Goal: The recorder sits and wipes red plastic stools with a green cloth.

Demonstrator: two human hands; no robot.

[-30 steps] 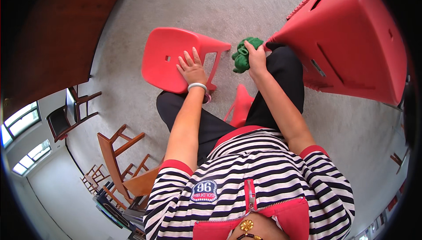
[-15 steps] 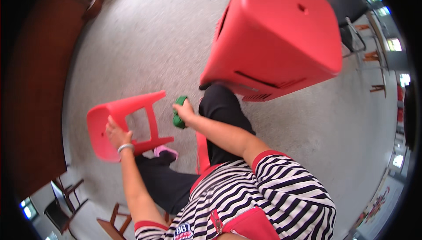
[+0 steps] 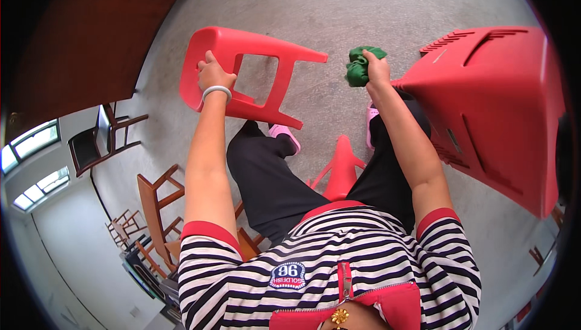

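My left hand (image 3: 215, 75) grips the seat of a small red plastic stool (image 3: 283, 85), which is tipped on its side with its legs toward the right. The fingers curl at the hole in the seat, and a white bangle circles the wrist. In my right hand (image 3: 377, 68) is a bunched green cloth (image 3: 358, 71), held to the right of the stool's legs and apart from them. Close by my right arm stands a larger red plastic piece (image 3: 484, 112) with slots, a big stool or a nested stack; I cannot tell which.
Part of another red stool (image 3: 342, 169) shows between my legs. My feet wear pink shoes (image 3: 284, 136). A dark brown wooden panel (image 3: 91, 45) fills the upper left. Wooden chairs (image 3: 160, 209) and a dark-seated chair (image 3: 91, 145) stand at left on the grey floor (image 3: 315, 9).
My view has swung to the right, so the large red piece sits farther right. The small stool has turned slightly, and my left fingers have curled more. The green cloth stays in my right hand.
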